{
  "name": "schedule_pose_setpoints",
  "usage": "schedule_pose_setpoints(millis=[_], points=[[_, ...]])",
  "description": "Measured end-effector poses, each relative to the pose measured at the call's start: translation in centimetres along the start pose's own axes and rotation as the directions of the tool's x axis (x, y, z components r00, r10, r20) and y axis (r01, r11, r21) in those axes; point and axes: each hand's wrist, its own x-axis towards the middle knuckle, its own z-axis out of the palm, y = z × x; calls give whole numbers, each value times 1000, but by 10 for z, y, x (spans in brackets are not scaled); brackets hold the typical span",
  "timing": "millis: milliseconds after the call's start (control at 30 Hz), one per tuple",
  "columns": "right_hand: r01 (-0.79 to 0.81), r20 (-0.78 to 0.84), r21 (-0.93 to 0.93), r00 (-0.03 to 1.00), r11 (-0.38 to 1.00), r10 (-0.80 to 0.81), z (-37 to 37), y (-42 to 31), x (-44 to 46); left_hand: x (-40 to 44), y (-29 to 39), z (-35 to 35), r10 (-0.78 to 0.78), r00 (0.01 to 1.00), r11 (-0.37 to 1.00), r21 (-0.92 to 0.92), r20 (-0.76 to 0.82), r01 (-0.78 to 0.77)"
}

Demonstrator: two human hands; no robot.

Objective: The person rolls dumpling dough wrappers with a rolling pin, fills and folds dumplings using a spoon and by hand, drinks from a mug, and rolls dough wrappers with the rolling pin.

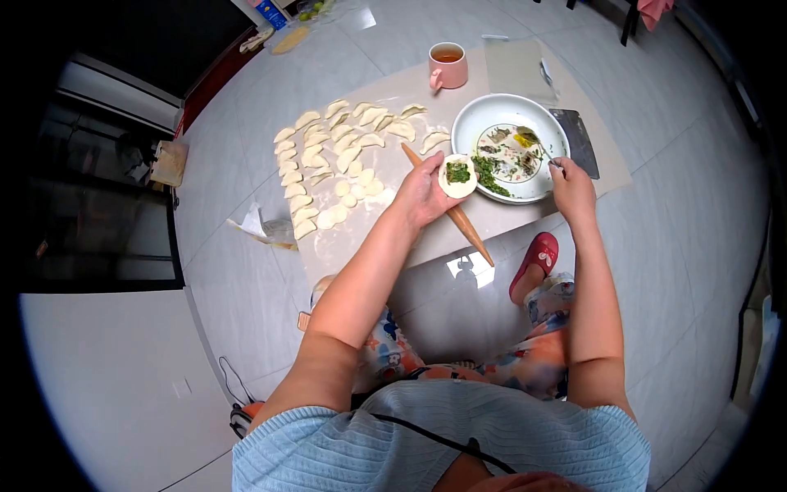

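Observation:
My left hand [422, 193] holds a round dumpling wrapper [458, 188] with green filling [457, 171] in its middle. My right hand [574, 190] is closed on the handle of a spoon [545, 152], whose head reaches into a white bowl [465, 116]. Chopped green filling [489, 174] lies along the bowl's near left side, and thin smears cover its bottom. A wooden rolling pin [469, 226] passes under my left hand and sticks out over the table's near edge. Folded dumplings [348, 157] sit in rows to the left, with small dough pieces [348, 199] nearer me.
A pink mug [448, 67] of brown liquid stands at the back of the table [426, 242]. Right of the bowl lies a dark flat blade [580, 141], possibly a cleaver. Behind the bowl is a translucent sheet or box [518, 70]. A plastic bag [261, 225] is left of the table.

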Motion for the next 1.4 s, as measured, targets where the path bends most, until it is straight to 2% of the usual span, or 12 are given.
schedule_pose_setpoints(millis=[133,233,500,633,733,767,933,1000,1167,1267,1333,1400], points=[[-51,-21,-121,999,991,49,4,-4,6,-2,0,-5,15,1000,999,-30,-8,-15],[143,-72,-347,981,927,-178,26,-5,10,-7,1,-4,9,999,1000,-9,-44,-10],[413,169,-338,911,846,-377,48,-31,-4,-20,9,-17,56,997,998,-15,-55,-57],[413,262,-327,904,850,-339,26,-39,-13,-26,14,-19,73,995,997,-11,-70,-73],[350,316,-364,918,863,-239,4,-33,-14,-34,6,-18,53,998,998,-27,-35,-54],[367,286,-299,915,881,-284,4,-21,-13,-41,-6,-11,88,985,996,11,-151,-87],[266,201,-379,959,886,-202,-2,-26,-12,-62,-57,-7,-104,984,980,154,-142,126],[259,226,-374,957,891,-183,1,-23,-11,-62,-69,-23,-191,976,980,75,101,184],[220,352,-349,932,911,-90,1,-26,-17,-57,-67,-30,-168,984,985,62,62,164],[141,379,-138,922,980,-79,5,-21,-17,-52,-62,-31,-135,991,991,14,-1,135],[-87,534,120,845,989,9,6,-8,-8,-49,-60,-28,-151,988,989,-1,12,151],[-178,528,246,849,953,23,7,3,-6,-52,-55,-25,-133,990,991,19,42,133]])
